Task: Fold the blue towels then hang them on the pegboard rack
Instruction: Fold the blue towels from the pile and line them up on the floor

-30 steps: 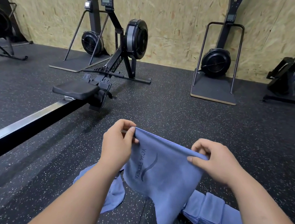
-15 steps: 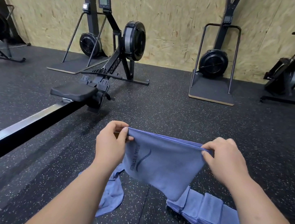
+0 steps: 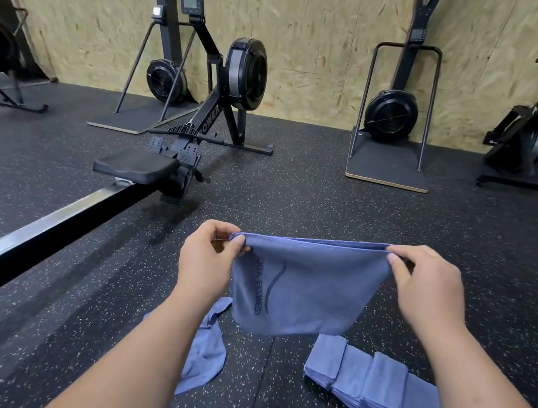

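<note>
I hold the towel [image 3: 303,295] above the floor [image 3: 363,210], its doubled top edge stretched between left hand [image 3: 205,264] and right hand [image 3: 428,292], each grip pinching a corner. Its print reads "FITNESS". The rower [image 3: 246,74] shows "OWER".

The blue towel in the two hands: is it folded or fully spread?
Folded: the held towel shows two layered edges along its top, pinched by the left hand and right hand.
</note>
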